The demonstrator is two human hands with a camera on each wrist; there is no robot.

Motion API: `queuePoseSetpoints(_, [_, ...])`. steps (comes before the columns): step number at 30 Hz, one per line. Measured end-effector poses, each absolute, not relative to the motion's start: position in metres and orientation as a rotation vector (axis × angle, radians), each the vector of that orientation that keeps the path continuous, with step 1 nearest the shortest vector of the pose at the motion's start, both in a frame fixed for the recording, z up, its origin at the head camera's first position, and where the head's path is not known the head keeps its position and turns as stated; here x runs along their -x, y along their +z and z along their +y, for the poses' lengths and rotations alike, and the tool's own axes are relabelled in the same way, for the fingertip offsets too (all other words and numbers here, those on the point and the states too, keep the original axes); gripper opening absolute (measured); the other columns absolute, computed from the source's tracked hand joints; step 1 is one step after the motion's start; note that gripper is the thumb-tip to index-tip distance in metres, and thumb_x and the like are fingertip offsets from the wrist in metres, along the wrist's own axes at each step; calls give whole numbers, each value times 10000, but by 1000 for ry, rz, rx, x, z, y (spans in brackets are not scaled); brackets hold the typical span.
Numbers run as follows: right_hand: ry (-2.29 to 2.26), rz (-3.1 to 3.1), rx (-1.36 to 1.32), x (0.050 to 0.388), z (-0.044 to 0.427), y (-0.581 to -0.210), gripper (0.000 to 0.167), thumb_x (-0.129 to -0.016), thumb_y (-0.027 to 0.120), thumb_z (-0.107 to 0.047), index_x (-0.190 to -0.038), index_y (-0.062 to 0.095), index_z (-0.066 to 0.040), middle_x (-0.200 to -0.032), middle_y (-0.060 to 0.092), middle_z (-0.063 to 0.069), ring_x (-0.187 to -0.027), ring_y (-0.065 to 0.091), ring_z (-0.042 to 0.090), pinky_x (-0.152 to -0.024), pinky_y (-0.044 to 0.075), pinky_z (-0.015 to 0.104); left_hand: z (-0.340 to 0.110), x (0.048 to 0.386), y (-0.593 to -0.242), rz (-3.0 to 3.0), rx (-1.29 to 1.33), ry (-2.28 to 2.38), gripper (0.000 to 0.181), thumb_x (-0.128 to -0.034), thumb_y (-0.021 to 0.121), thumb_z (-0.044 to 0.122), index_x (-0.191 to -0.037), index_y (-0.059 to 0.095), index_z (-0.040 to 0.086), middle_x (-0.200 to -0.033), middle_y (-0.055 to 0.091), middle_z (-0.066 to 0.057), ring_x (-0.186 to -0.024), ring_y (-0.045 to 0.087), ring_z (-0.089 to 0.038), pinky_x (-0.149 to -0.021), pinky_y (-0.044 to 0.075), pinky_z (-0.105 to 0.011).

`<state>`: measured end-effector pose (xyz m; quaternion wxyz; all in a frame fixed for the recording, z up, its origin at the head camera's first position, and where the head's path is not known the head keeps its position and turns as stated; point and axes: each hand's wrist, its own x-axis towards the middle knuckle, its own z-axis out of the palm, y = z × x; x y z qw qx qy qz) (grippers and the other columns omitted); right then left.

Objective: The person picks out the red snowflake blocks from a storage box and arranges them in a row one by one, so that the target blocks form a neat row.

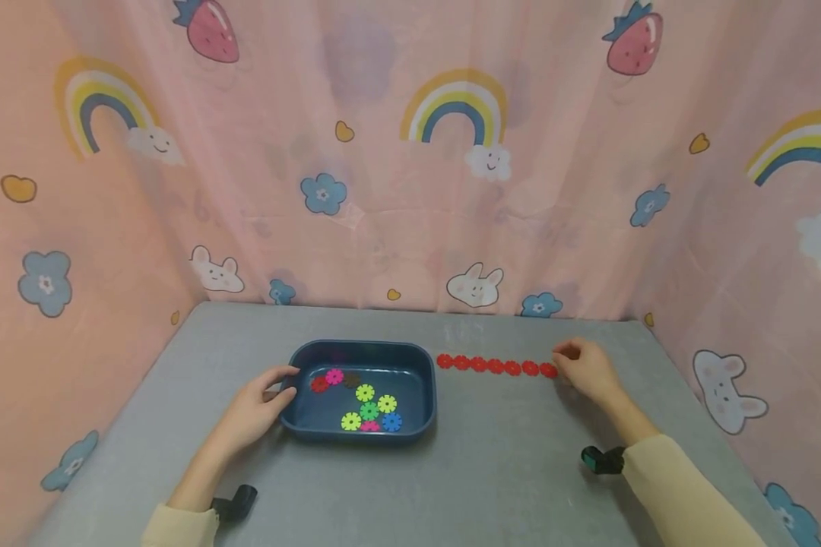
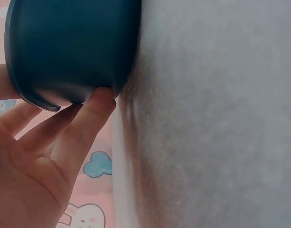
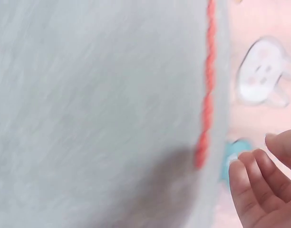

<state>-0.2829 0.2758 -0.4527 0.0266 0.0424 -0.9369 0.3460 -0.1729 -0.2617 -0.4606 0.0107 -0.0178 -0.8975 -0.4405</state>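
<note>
A row of several red notched discs [image 1: 496,366] stretches across the table to the right of the tray, each close against its neighbour. In the right wrist view the row [image 3: 208,85] appears edge-on and blurred. At its right end is my right hand [image 1: 587,371], its fingers bent and the thumb apart from them, with nothing between. My left hand [image 1: 252,410] grips the left end of a dark blue tray [image 1: 427,380], fingertips against the outer wall [image 2: 74,47]. Inside the tray lie yellow discs [image 1: 386,403], a green disc [image 1: 369,411], a blue disc [image 1: 392,422], and pink, red and brown ones.
The grey table [image 1: 492,486] carries the tray and the row. A pink patterned curtain [image 1: 397,228] surrounds its back and sides. Dark wrist-worn camera mounts [image 1: 236,503] sit at both sleeves.
</note>
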Motion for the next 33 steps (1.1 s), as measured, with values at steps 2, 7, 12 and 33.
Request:
queuePoseSetpoints(2, [1030, -2867, -190, 278, 269, -444, 252, -1022, 602, -165, -1154, 654, 44, -1048, 676, 201, -854, 626, 287, -729, 583, 402, -262, 173, -461, -2800, 60, -1372, 388, -1038, 590, 164, -1416, 554, 84, -1488, 484, -253, -1222, 600, -474, -973, 515, -558])
queuePoseSetpoints(7, [994, -2796, -284, 266, 248, -426, 254, -1022, 615, -208, -1144, 687, 3, -1082, 706, 179, -938, 640, 315, -784, 574, 441, -263, 174, -461, -2803, 63, -1377, 390, -1040, 588, 170, -1418, 551, 84, -1489, 482, -255, -1228, 594, -478, -971, 514, -560])
queuePoseSetpoints(12, [1044, -2748, -331, 255, 225, -410, 227, -1009, 639, -190, -1127, 701, -7, -1048, 717, 152, -914, 649, 299, -731, 556, 362, -263, 174, -461, -2802, 65, -1376, 391, -1038, 592, 169, -1417, 554, 83, -1484, 488, -257, -1222, 601, -472, -969, 517, -559])
queuePoseSetpoints(33, [1182, -2594, -567, 231, 133, -394, 120, -934, 730, -94, -1046, 728, -53, -939, 711, 46, -818, 652, 191, -694, 577, 276, -264, 173, -461, -2803, 76, -1368, 400, -1040, 591, 179, -1426, 546, 80, -1488, 491, -249, -1220, 601, -474, -979, 509, -562])
